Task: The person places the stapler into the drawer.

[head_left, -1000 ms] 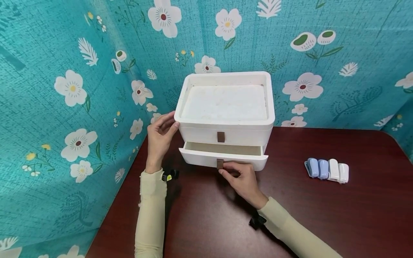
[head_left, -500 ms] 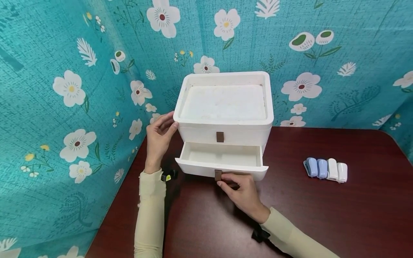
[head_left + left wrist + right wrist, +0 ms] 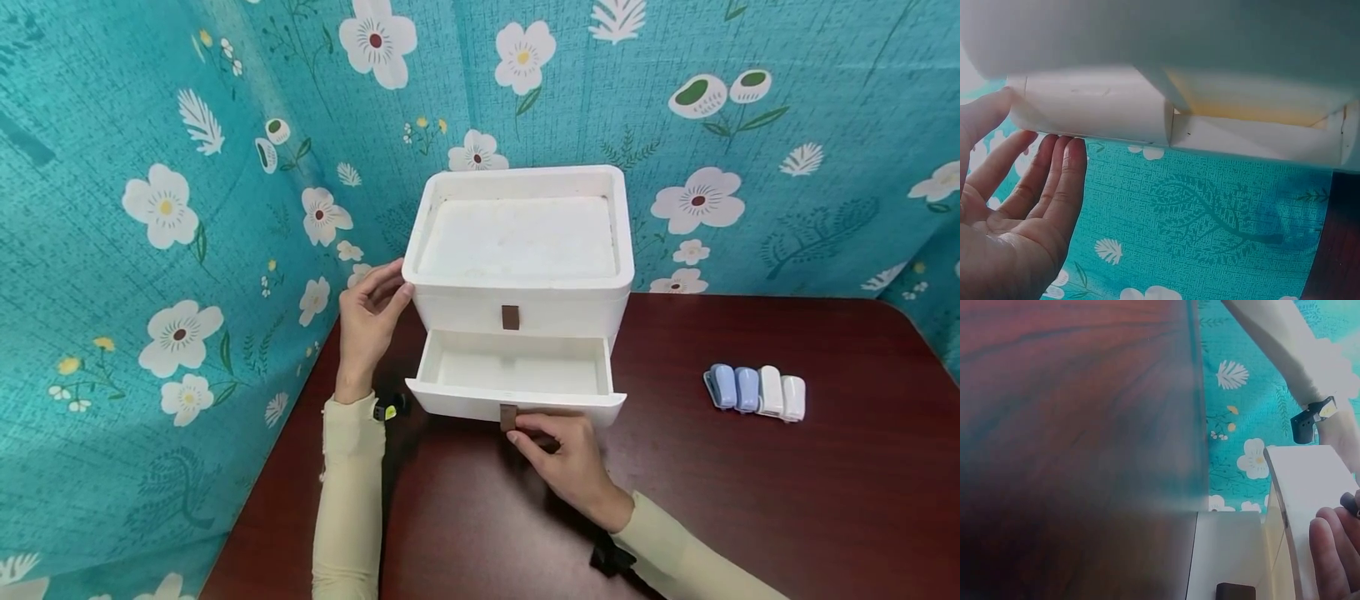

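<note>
A white two-drawer storage box stands on the table in the head view, its top a shallow tray. The lower drawer is pulled out, and its inside looks bare. My right hand pinches the brown pull tab of that drawer between thumb and fingers. The left hand rests on the box's front left corner. In the left wrist view its fairly straight fingers touch the box's side, with the thumb apart from them. A second brown tab is on the closed upper drawer.
Several small clip-like objects, blue and white, lie in a row on the dark red table to the right. A teal flowered cloth hangs close behind the box and along the left side.
The lower drawer has come further out toward me, pulled by the right hand on its tab. My left hand has stayed at the box's corner.
</note>
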